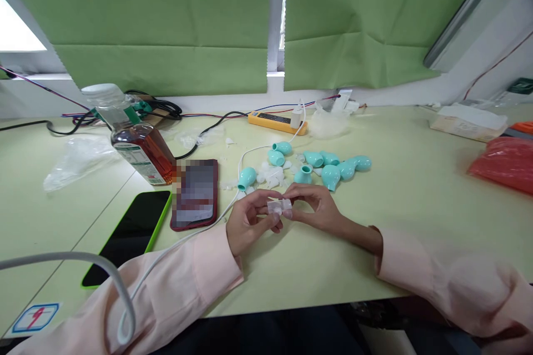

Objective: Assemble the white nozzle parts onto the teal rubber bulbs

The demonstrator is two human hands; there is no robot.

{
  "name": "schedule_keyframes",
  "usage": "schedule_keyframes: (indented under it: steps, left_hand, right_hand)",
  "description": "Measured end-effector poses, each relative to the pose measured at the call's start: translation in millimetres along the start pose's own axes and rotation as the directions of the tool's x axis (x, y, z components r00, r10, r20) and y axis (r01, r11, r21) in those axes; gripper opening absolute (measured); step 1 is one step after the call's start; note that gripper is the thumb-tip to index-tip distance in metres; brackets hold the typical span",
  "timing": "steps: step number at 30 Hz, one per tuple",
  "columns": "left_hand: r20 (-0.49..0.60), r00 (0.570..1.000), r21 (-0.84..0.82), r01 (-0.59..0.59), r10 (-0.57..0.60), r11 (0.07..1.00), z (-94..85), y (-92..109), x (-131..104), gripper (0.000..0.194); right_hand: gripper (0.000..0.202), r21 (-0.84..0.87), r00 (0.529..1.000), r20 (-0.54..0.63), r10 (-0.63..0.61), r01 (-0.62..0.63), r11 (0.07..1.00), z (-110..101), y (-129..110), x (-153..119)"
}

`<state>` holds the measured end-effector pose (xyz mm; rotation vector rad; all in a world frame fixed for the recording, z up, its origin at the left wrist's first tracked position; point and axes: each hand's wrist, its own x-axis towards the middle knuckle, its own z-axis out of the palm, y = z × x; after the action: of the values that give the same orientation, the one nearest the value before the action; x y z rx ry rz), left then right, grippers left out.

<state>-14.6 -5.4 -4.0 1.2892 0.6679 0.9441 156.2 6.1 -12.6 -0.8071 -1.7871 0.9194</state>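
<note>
Above the table's near middle, my left hand (253, 221) pinches a small clear plastic piece (275, 207), roughly tube-shaped, between thumb and fingers. From the other side my right hand (313, 206) grips the piece's whitish right end with thumb and fingertips. Just beyond my hands lie several glossy turquoise bulb-shaped pieces with open necks; one (305, 175) stands with its neck up, and another (247, 178) lies left of the rest. Among them is a loose pile of small translucent white plastic parts (272, 174).
A phone in a dark red case (194, 194) and a green-edged phone (129, 236) lie left, near a bottle of amber liquid (144, 150). A white cable (175, 241) crosses by my left arm. Behind are a yellow power strip (272, 122) and, right, a red plastic bag (503, 163).
</note>
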Motion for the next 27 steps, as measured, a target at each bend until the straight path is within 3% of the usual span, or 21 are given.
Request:
schedule_keyframes:
  steps: [15,27]
  left_hand:
    - [-0.017,0.999,0.021,0.047,-0.047,0.999,1.9,-1.1,-2.2,0.028]
    - [-0.023,1.000,0.095,0.009,-0.007,0.995,1.2,-3.4,-0.8,0.031]
  right_hand:
    - [0.019,-0.040,0.997,0.051,-0.050,0.052,0.998,-1.6,-1.7,-2.6]
    - [0.016,-0.034,0.996,0.079,-0.030,0.033,0.999,-1.3,-2.1,-3.8]
